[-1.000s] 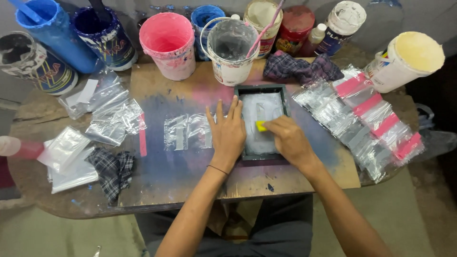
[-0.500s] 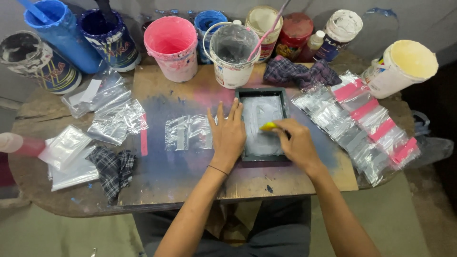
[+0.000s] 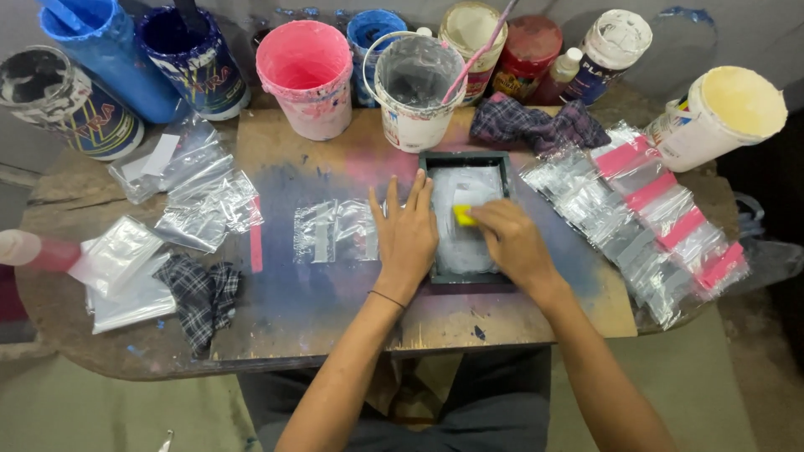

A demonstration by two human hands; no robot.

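The right hand [image 3: 511, 243] has its fingers [image 3: 484, 214] curled and pinched on a small yellow squeegee [image 3: 462, 215], pressing it down onto the pale mesh of a dark-framed printing screen [image 3: 466, 159]. The left hand [image 3: 405, 234] lies flat, its fingers [image 3: 394, 197] spread and straight, palm on the left rail of that frame and partly on the board, gripping nothing. The screen sits a little right of the middle of the tabletop [image 3: 84, 351], on a paint-stained board [image 3: 318, 301] smeared blue and pink.

Just left of the flat hand lie two small clear bags [image 3: 331, 230] side by side. Farther left is a loose heap of clear bags [image 3: 197, 192], with a thin pink strip [image 3: 255, 247] beside it, then a checked rag [image 3: 201, 297] and more folded plastic at the edge. To the right of the screen a long overlapping row of bags with pink tops [image 3: 649, 213] runs toward the corner.

Along the back stand the paint tubs (a messy lot): a pink bucket [image 3: 306, 75], a white bucket [image 3: 416, 92] with a pink stick leaning in it, blue tins [image 3: 188, 59], and a cream-filled tub [image 3: 729, 113] far right. A second checked cloth [image 3: 536, 125] is bunched behind the screen.
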